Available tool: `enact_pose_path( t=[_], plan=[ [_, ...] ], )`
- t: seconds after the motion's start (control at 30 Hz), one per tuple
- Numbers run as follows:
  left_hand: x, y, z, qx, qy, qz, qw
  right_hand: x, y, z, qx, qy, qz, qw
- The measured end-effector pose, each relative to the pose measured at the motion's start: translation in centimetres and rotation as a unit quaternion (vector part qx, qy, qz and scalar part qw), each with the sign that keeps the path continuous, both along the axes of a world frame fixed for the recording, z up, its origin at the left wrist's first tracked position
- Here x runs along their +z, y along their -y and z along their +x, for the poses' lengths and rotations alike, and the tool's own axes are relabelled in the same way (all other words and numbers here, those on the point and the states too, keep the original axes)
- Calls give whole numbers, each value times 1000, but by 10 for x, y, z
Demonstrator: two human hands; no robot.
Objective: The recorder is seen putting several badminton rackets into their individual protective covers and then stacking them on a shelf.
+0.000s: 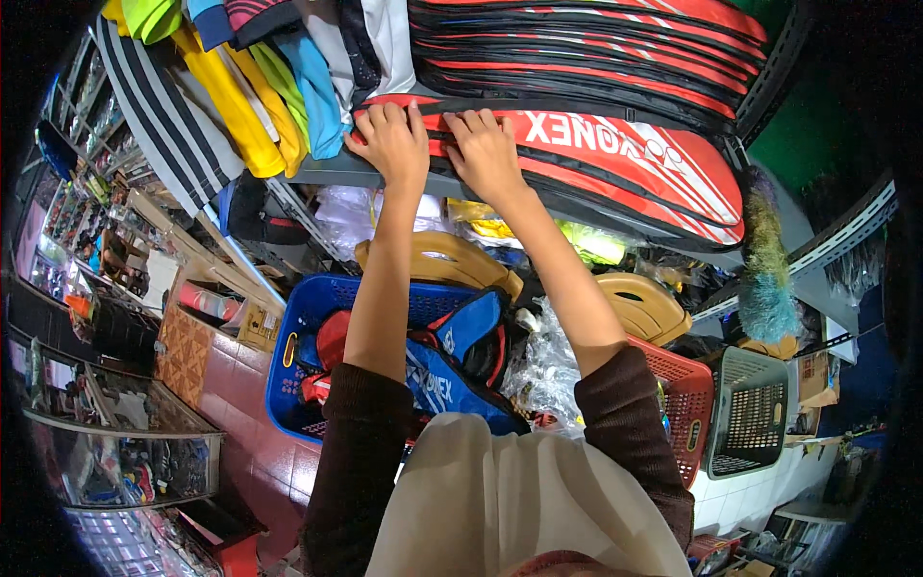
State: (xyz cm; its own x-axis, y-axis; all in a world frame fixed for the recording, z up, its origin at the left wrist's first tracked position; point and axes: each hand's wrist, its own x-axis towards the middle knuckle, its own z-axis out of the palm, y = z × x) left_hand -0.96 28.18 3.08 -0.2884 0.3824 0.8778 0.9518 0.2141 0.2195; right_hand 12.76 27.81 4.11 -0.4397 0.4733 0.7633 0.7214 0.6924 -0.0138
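Observation:
A long red, black and white racket bag lies flat at the front of a shelf, its broad rounded end to the right. Both of my hands are on its narrower left part. My left hand is near the tip, its bent fingers gripping the bag. Close beside it, my right hand has its fingers curled onto the bag's upper side. The undersides of both hands are hidden. Behind this bag rises a stack of similar red and black racket bags.
Folded colourful clothes hang over the shelf at left. Below me stand a blue basket holding blue and red bags, a red basket and a grey basket. A fluffy duster hangs at right, by a metal shelf post.

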Motion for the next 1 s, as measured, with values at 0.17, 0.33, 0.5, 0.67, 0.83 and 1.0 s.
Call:
enact_pose_path(
  t=[0.17,0.33,0.5,0.67,0.83,1.0],
  plan=[
    [-2,-1,-2,-57,68,43,995,-5,-6,-3,-109,-23,45,993],
    [-3,1,-4,-70,53,48,995,-5,-7,-4,-40,4,50,998],
    [-5,0,-5,-118,44,150,981,-17,16,2,-10,31,29,999],
    [-8,-10,-12,-174,2,88,981,-17,1,2,-8,29,-32,999],
    [-10,-15,-15,-257,33,-55,964,-12,-37,25,53,71,-78,993],
    [-8,-16,-9,-228,16,-105,968,-17,-46,26,40,69,-69,994]
  ],
)
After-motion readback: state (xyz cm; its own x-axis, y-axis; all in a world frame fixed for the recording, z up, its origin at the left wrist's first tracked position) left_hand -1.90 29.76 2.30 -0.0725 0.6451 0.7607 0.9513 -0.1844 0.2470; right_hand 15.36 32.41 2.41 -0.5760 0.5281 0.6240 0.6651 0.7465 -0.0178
